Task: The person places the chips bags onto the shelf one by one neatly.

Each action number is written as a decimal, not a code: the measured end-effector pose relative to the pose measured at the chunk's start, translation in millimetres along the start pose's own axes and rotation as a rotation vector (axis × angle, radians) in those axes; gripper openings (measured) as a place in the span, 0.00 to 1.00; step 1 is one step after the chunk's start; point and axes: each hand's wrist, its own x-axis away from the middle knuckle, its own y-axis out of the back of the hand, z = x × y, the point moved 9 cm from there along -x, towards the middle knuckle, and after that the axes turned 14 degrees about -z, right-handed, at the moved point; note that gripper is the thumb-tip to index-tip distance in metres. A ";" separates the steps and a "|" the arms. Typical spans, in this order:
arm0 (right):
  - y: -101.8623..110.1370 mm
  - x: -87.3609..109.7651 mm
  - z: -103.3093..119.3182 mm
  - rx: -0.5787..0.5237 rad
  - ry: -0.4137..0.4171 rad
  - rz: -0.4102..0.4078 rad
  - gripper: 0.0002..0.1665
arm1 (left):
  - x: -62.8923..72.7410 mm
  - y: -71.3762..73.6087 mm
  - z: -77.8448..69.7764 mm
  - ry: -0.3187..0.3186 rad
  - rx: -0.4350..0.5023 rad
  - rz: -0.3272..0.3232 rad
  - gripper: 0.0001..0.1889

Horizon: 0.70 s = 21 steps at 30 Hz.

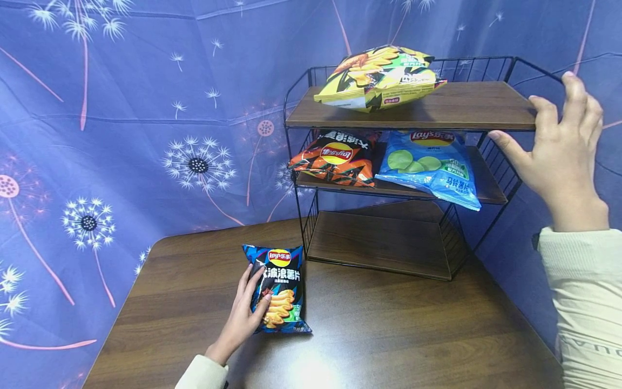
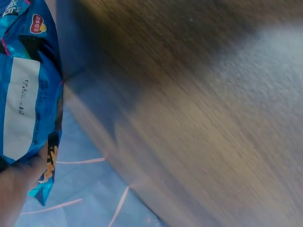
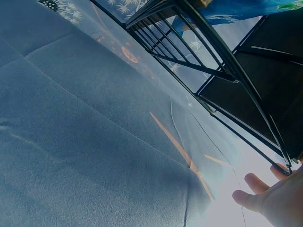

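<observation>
My left hand [image 1: 243,310] grips a blue and black bag of potato chips [image 1: 286,275] by its left side, fingers spread over the printed front. In the left wrist view the back of this bag, with a white label [image 2: 22,106], faces the camera, and part of the hand [image 2: 19,189] shows at its lower end. My right hand [image 1: 566,146] is at the right front corner of the wire-and-wood shelf rack [image 1: 486,105], fingers spread and mostly straight. Its thumb lies across the front edge of the top board. The right wrist view shows fingertips [image 3: 255,183] beside the rack's black frame.
A yellow chip bag [image 1: 379,81] lies on the top board. An orange and black bag [image 1: 335,156] and a light blue bag [image 1: 427,165] lie on the middle board, the blue one overhanging its front. The bottom board [image 1: 374,237] stands on the brown table [image 1: 413,324], before a blue dandelion-patterned cloth [image 1: 121,151].
</observation>
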 end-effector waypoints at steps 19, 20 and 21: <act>-1.0 0.1 -1.2 0.015 -0.019 0.026 0.58 | 1.0 -10.1 -9.6 -0.122 0.019 0.104 0.33; -0.8 0.3 -1.1 0.015 -0.016 0.025 0.58 | 0.9 -11.8 -11.3 -0.126 0.022 0.116 0.33; -0.5 0.3 -1.0 0.014 -0.014 0.021 0.58 | 0.8 -13.8 -12.5 -0.125 0.027 0.132 0.33</act>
